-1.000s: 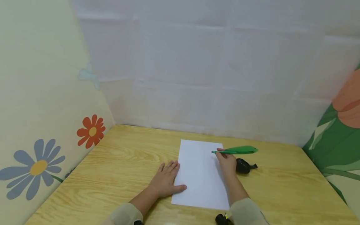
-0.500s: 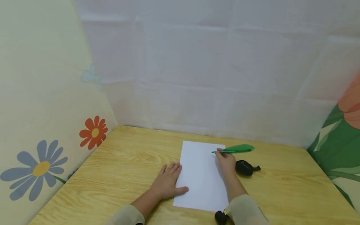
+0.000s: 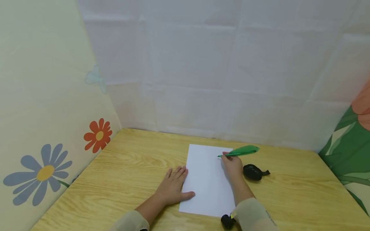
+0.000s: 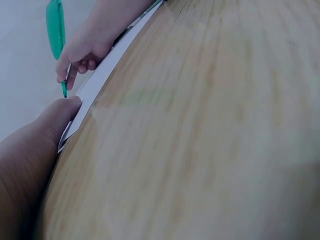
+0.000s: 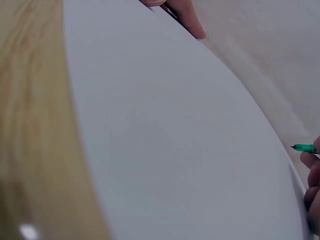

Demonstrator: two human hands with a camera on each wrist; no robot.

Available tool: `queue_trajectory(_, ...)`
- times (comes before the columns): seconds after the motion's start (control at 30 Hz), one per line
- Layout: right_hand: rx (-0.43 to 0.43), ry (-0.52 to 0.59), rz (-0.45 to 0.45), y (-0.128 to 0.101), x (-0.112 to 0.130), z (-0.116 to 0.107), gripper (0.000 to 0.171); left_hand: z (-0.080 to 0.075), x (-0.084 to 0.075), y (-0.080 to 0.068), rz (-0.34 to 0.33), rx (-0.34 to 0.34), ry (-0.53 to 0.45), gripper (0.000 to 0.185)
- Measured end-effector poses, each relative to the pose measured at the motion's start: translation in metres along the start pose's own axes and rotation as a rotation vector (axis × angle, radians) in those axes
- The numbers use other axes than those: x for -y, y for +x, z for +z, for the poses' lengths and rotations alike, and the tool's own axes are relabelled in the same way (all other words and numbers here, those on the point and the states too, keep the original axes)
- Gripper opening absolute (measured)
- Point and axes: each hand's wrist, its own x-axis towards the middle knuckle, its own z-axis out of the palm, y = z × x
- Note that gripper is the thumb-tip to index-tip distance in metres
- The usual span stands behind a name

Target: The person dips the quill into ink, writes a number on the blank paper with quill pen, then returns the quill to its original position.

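A: Start with the biggest thing?

B: The desk point(image 3: 121, 166), pale wood grain, set in a corner between a flower-printed wall point(image 3: 43, 128) on the left and a plain white wall point(image 3: 216, 80) behind.

A: And on it?

B: A white sheet point(image 3: 206, 179) lies flat near the middle, long side running away from the person. It looks blank. I'd judge it light, limp and apt to slide on the smooth wood, so it wants pinning from above, not lifting by an edge.

A: Is that happening?

B: Yes. The left hand point(image 3: 173, 186) lies flat on the desk just beside the sheet's left edge, fingers straight, thumb pressing onto the paper's margin. An open, pressing grip, nothing curled round anything.

A: The right hand?

B: The right hand point(image 3: 232, 166) rests over the sheet's right edge, fingers curled round a green pen point(image 3: 240, 151). The tip sits near the sheet's upper right part; whether it touches the paper I can't tell. The left wrist view shows the pen point(image 4: 56, 35) pinched low, near the tip.

A: How would it handle?

B: Stiff, slim and light, I'd guess. Low on the barrel is the place to hold it; its wide leaf-shaped top would be awkward.

A: Anything smaller?

B: A small black object point(image 3: 253, 172) on the desk just right of the right hand. What it is I can't tell.
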Motion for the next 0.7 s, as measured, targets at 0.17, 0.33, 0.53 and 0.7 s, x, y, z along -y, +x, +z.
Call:
queue_trajectory(0.17, -0.014, -0.037, -0.011, 0.0002, -0.0012, 0.0004, 0.032, 0.0003, -0.0009, 0.0004, -0.003, 0.004, 0.000, 0.098)
queue_trajectory(0.33, -0.024, -0.075, -0.008, 0.0005, -0.0020, 0.0019, 0.031, 0.0013, -0.0002, 0.0006, -0.001, 0.006, 0.008, 0.098)
queue_trajectory(0.53, -0.017, -0.091, -0.003, 0.0019, -0.0038, 0.0029, 0.031, 0.0016, 0.0003, 0.0004, -0.001, 0.007, 0.008, 0.098)
queue_trajectory(0.7, -0.012, -0.104, -0.019, 0.0022, -0.0054, 0.0037, 0.032, 0.0020, 0.0010, 0.0010, -0.004, 0.009, 0.011, 0.099)
